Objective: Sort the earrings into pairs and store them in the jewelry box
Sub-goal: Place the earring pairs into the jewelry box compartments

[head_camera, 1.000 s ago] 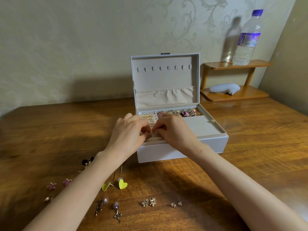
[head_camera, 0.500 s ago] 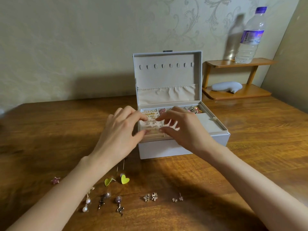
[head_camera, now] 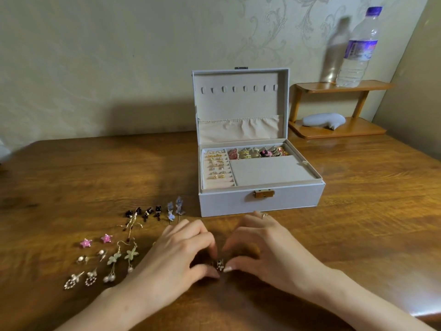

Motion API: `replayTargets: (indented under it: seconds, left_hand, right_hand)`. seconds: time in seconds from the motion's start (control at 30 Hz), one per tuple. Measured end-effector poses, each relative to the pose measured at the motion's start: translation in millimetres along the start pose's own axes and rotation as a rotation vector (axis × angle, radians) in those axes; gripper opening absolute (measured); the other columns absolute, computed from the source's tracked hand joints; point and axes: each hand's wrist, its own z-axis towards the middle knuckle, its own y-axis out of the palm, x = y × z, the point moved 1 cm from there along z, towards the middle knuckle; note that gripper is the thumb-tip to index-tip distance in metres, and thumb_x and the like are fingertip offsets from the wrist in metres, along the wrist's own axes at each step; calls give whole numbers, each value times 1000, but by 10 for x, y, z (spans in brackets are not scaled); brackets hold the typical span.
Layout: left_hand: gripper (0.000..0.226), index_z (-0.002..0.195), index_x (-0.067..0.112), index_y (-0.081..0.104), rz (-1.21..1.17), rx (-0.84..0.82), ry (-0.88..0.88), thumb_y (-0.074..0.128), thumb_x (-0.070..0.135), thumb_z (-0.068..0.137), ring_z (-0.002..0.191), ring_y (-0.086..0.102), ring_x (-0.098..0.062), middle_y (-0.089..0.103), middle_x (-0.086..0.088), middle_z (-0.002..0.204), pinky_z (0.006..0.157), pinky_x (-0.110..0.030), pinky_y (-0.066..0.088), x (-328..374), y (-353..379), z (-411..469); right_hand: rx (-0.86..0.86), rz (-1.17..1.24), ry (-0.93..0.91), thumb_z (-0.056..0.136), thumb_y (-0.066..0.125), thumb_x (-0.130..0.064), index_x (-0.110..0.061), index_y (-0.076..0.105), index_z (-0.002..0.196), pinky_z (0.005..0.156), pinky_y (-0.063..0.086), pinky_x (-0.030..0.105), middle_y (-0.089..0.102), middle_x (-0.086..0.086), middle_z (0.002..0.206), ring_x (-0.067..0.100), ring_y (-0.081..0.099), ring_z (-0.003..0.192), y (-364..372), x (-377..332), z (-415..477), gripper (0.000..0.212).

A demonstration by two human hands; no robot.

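Item: jewelry box [head_camera: 293, 199], pale grey. It stands open on the wooden worktop [head_camera: 358, 223], its lid [head_camera: 241, 101] upright. There is a row of hooks and a gathered pocket inside the lid, and a gold clasp [head_camera: 264, 193] on the front wall.
- Left column of padded rolls: small gold studs [head_camera: 216, 166] tucked in rows. The nearest rolls are bare.
- Back row of slots: pink, gold and dark earrings [head_camera: 259, 152].
- Right front: a flat beige pad [head_camera: 269, 169].

Item: loose earrings, laid on the worktop left of the box and mostly side by side in twos.
- Lavender flower drops [head_camera: 175, 209], just beside the box's front left corner.
- Black cat pair [head_camera: 152, 212].
- Dark pieces with gold chains [head_camera: 131, 219].
- Pink stars [head_camera: 95, 240].
- Pearl studs [head_camera: 91, 256].
- Green flower drops [head_camera: 123, 256].
- Heart-shaped hoops [head_camera: 80, 280], nearest the camera.

Item: small earring [head_camera: 220, 265], dark and white. It sits in front of the box, between the fingertips of both hands.

Hands: the left hand [head_camera: 176, 254] and right hand [head_camera: 269, 249] are low over the worktop, close together, with fingers curled inward. Their tips meet around the small earring, and the right thumb touches it. The left fingertips are blurred. I cannot tell whether either hand actually has hold of the earring.

Background: a wooden shelf [head_camera: 338, 86] to the right behind the box. A water bottle [head_camera: 358, 48] stands on the upper tier and a grey object [head_camera: 324, 120] lies on the lower one.
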Motion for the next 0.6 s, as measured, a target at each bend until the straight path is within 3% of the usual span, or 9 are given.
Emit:
replayTargets:
  seconds: [0.1,0.27,0.5,0.6]
  left_hand:
    - [12,87,29,53,55,19,9,61,37,85,92,30,1,41,18,91,88,-20,28,2,46,-13]
    - [16,80,26,53,-7,80,-4,68,23,81,93,38,-2,40,17,89,82,-20,33,-35,96,-28]
    - [31,76,34,45,2,132,44,72,20,76,82,40,-2,43,19,81,75,-14,32,-51,73,-20]
    - [16,76,34,53,-35,212,42,68,30,74,80,44,-1,49,22,77,72,-15,34,-40,-122,96]
  right_hand:
    - [-9,-49,-5,77,66,-51,-32,68,92,84,35,23,57,-13,93,4,42,90,100,-81,66,24]
    - [-41,13,32,77,70,-42,-28,67,88,81,36,21,57,-10,93,4,44,88,127,-116,107,18]
    - [-8,103,21,77,73,-31,-29,68,80,73,44,18,64,-16,81,0,54,76,78,-95,95,7]
    - [57,183,105,75,76,-28,-28,69,77,69,50,20,69,-10,77,4,61,74,-62,-68,156,7]
